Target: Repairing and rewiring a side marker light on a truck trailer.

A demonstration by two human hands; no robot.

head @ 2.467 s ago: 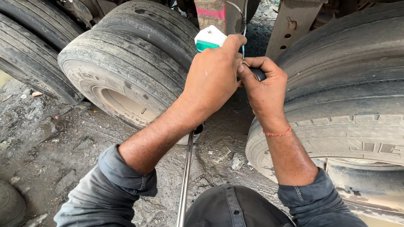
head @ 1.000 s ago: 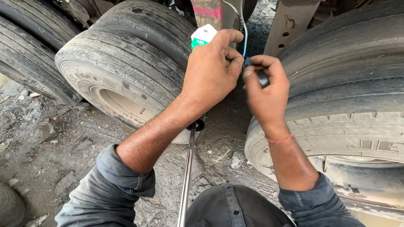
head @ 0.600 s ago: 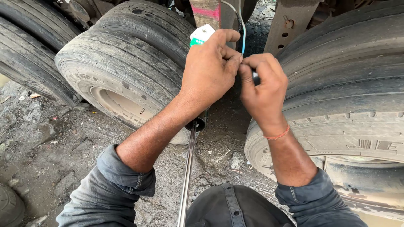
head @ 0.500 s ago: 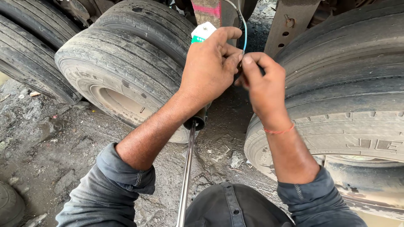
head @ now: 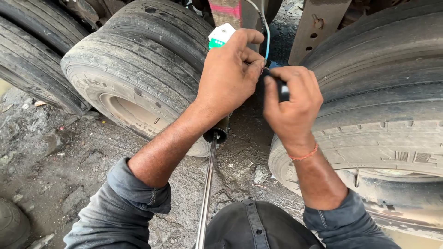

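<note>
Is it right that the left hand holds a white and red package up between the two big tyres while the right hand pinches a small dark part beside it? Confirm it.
Not quite. In the head view the package in the left hand is white and green, not red. The rest stands: it is held up between the two big tyres, and the right hand pinches a small dark part beside it.

A small white-and-green box-shaped piece point(head: 220, 36) stood tilted above the knuckles, partly hidden. A thin blue-and-grey wire point(head: 266, 34) curved down from above to the fingertips, beside a short black cylindrical part point(head: 282, 90), mostly covered.
</note>
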